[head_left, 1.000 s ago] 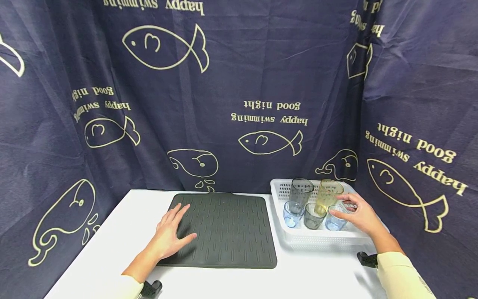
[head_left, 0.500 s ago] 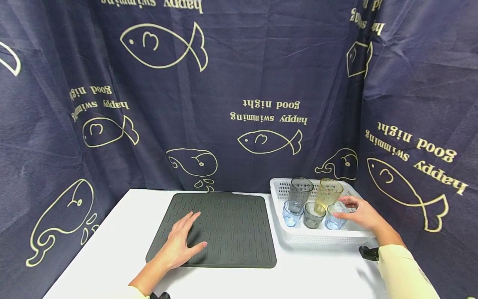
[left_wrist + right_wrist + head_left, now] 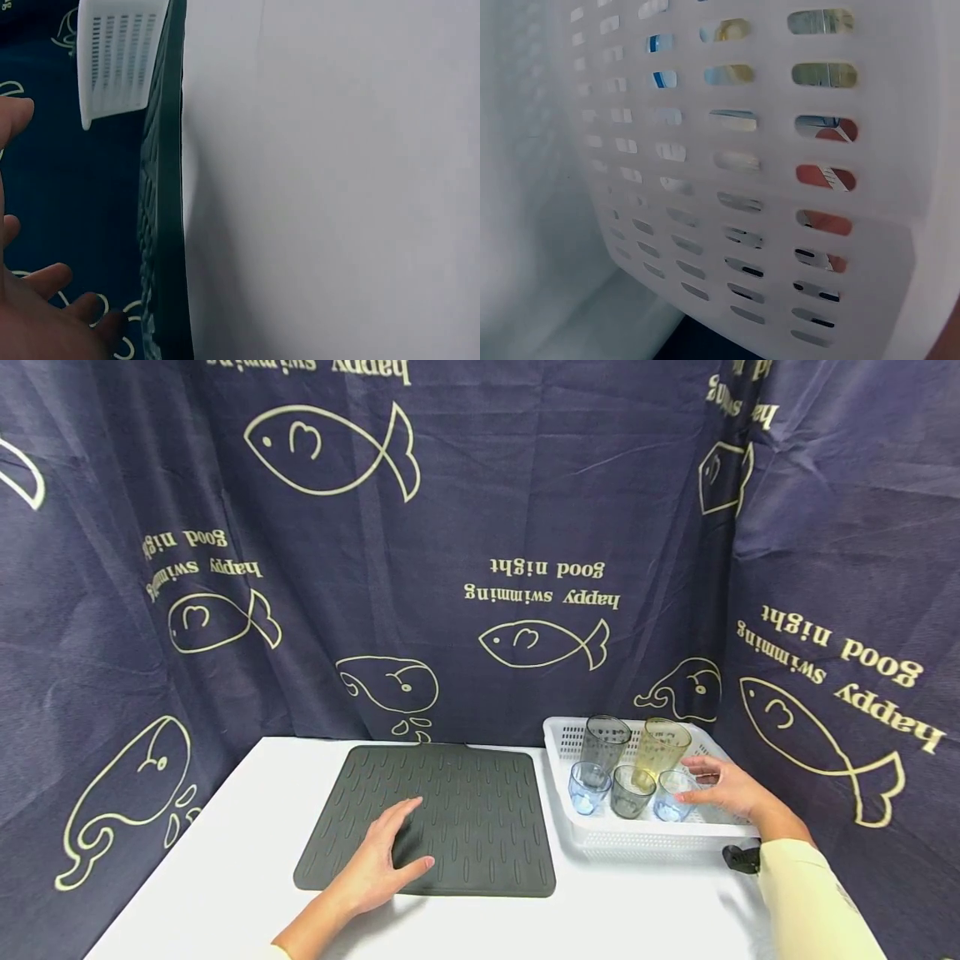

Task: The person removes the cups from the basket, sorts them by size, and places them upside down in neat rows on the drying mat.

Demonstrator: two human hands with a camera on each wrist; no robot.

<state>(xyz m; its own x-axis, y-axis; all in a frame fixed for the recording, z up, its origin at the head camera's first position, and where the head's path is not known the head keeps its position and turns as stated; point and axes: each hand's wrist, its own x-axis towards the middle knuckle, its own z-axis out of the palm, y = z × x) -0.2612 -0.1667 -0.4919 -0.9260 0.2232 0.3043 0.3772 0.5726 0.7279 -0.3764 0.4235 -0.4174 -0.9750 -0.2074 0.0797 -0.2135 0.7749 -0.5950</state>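
My right hand [image 3: 726, 791] is at a small blue glass [image 3: 672, 802] in the front right of a white plastic basket [image 3: 652, 837]. The thumb lies before the glass and the fingers reach behind its rim; whether they touch it is unclear. In the right wrist view the perforated basket wall [image 3: 769, 217] hides most of the hand. My left hand [image 3: 375, 870] hovers over the front of a dark grey drying mat [image 3: 480, 810], fingers spread and holding nothing. In the left wrist view some of its fingers [image 3: 51, 279] show beside the mat's edge [image 3: 169, 225].
The basket also holds a tall grey glass [image 3: 604, 745], a tall yellow glass [image 3: 662, 747], a small grey glass [image 3: 632, 797] and another small blue glass [image 3: 588, 793]. Both basket and mat sit on a white table [image 3: 480, 931]. A dark blue curtain [image 3: 450, 552] encloses the back and sides.
My left hand has moved right and toward me over the mat. My right hand has dropped slightly and shifted a little right beside the small blue glass. The glasses stay where they were.
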